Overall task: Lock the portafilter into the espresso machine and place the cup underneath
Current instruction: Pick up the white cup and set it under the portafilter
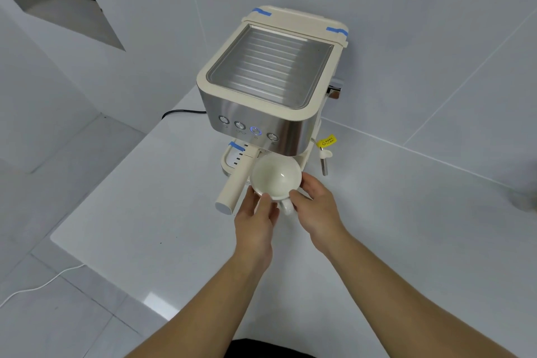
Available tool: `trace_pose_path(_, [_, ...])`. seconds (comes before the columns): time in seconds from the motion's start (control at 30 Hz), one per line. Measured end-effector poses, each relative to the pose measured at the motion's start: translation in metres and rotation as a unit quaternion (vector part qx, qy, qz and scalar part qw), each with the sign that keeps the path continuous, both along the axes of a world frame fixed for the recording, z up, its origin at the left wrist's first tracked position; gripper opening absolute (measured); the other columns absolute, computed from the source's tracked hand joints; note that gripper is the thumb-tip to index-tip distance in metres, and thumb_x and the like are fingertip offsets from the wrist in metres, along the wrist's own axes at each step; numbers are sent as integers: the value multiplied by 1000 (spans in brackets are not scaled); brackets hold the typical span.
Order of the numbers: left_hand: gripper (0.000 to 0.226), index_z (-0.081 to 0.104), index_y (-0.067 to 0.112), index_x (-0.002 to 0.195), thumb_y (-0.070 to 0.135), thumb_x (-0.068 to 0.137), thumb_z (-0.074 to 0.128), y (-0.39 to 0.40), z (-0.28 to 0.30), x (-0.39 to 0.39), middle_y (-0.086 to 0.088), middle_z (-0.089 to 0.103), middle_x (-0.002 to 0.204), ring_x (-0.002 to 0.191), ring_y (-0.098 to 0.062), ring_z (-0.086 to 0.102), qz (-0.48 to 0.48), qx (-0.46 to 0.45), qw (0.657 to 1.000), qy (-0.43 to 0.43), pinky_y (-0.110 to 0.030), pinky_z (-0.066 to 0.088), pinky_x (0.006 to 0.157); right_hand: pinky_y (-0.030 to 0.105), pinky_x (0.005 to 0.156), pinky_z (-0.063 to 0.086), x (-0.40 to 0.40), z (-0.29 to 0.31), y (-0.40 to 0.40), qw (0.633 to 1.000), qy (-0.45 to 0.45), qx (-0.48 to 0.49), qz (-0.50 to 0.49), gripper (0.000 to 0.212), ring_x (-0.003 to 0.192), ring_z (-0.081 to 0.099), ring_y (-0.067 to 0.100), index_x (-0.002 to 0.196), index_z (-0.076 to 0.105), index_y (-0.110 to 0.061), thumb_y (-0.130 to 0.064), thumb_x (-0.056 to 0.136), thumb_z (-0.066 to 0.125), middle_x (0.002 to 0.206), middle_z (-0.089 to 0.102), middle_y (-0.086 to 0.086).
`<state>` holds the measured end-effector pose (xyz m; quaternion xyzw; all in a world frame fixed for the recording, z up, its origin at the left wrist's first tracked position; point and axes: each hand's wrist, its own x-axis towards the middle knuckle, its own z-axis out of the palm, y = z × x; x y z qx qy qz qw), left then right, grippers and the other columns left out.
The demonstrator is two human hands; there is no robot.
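Both hands, left hand (255,212) and right hand (312,197), clasp the cup (276,177) just before the espresso machine (261,90), right of the portafilter (235,186) handle pointing toward the person.

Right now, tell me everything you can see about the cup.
The cup is small, off-white, glossy like ceramic, and empty. It is upright, mouth up, its loop handle toward the person. The left hand and right hand hold it from either side, at the front of the espresso machine, right beside the portafilter handle.
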<state>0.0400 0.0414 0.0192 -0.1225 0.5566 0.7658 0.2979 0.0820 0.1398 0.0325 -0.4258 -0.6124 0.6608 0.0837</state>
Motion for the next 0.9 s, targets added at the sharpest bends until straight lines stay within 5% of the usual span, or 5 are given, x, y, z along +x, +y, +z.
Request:
trace_pose_path(0.1, [42,58,22,134,9,95,58,3,-4,-1,2,68,128,112,-11,67,17,3,1000,-3,-30,51,99,31,94,52,-1,1,0,1000,-4,-5,-15,35,106,62,6,120,56,-24,-8,90,62,129,63,-5])
trace_pose_path(0.2, [42,57,20,136,10,95,59,8,-3,-3,2,68,128,112,-13,67,41,3,999,-2,-21,56,87,20,81,46,0,3,-2,1000,4,0,-2,42,98,58,-1,131,55,-26,-13,92,64,128,60,-8])
trace_pose_path(0.4, [45,53,19,136,16,93,64,17,-2,-5,-3,65,130,114,-18,66,67,-22,997,-15,-23,55,85,16,85,47,4,1,-3,999,41,-19,15,50,109,62,-3,137,59,-29,-9,91,61,124,67,-12])
trace_pose_path(0.67, [27,66,28,115,12,94,59,14,6,8,3,70,123,114,-9,65,27,-19,999,8,-26,49,98,39,108,48,3,-10,0,996,76,-17,43,45,116,64,5,130,64,-30,-10,90,60,122,71,-12])
trace_pose_path(0.9, [45,57,22,137,4,95,51,15,-3,13,5,64,134,122,-8,60,11,-2,1000,26,-26,44,104,44,110,45,2,-19,4,993,101,-27,57,45,120,62,9,129,63,-35,-14,89,59,123,71,-13])
